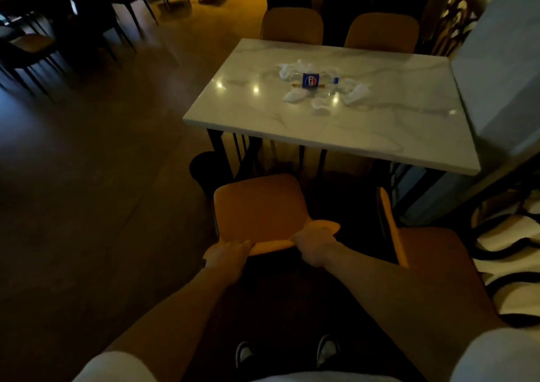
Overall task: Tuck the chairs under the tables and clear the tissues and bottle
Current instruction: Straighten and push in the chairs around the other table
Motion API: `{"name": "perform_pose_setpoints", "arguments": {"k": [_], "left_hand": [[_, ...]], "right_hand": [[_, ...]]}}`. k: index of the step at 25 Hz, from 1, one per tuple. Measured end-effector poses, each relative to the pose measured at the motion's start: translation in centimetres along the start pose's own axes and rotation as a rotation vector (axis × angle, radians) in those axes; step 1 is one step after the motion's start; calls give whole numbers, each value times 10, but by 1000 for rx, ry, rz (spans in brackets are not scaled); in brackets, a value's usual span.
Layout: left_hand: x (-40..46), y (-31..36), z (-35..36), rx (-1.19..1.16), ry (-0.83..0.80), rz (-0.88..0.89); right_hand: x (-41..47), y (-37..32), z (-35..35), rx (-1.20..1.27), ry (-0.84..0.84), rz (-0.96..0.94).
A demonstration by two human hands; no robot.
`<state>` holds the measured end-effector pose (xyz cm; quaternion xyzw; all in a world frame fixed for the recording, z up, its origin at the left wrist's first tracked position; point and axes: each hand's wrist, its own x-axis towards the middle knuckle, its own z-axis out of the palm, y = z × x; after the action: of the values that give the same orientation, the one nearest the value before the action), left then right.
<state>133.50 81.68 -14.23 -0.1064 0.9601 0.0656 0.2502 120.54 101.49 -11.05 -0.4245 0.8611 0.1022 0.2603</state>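
Observation:
An orange chair [257,206] stands in front of me, pulled out from the near edge of a white marble table [380,136]. My left hand [229,254] grips the top of its backrest on the left, and my right hand [314,245] grips it on the right. A clear plastic bottle [312,81] with a blue label lies on its side in the middle of the table. Several crumpled white tissues [355,93] lie around it. A second orange chair [393,223] stands to the right, turned sideways.
Two orange chairs [292,25] sit tucked at the table's far side, with dark chairs behind them. A dark round bin [204,168] stands by the table's left leg. A pale wall or pillar [502,74] borders the table's right. More tables and chairs fill the far left.

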Motion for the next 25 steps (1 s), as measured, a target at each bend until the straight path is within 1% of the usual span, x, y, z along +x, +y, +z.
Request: {"name": "perform_pose_setpoints", "arguments": {"k": [6,10,16,19,21,23,25], "left_hand": [[4,-44,-16,91,-12,93],[14,-80,-24,136,30,179],[51,-126,-30,168,8,260],[68,-160,-45,170,24,282],[78,-182,-52,172,55,270],[84,-197,-57,154,83,250],[88,-205,-56,143,98,243]], "right_hand": [[18,-36,-7,7,37,66],[36,-63,-5,35,43,126],[62,-86,-20,64,43,195],[87,-99,-34,102,48,164],[99,-106,-44,142,93,131],[106,-112,-51,176,149,101],[110,-116,-54,162,147,99]]}}
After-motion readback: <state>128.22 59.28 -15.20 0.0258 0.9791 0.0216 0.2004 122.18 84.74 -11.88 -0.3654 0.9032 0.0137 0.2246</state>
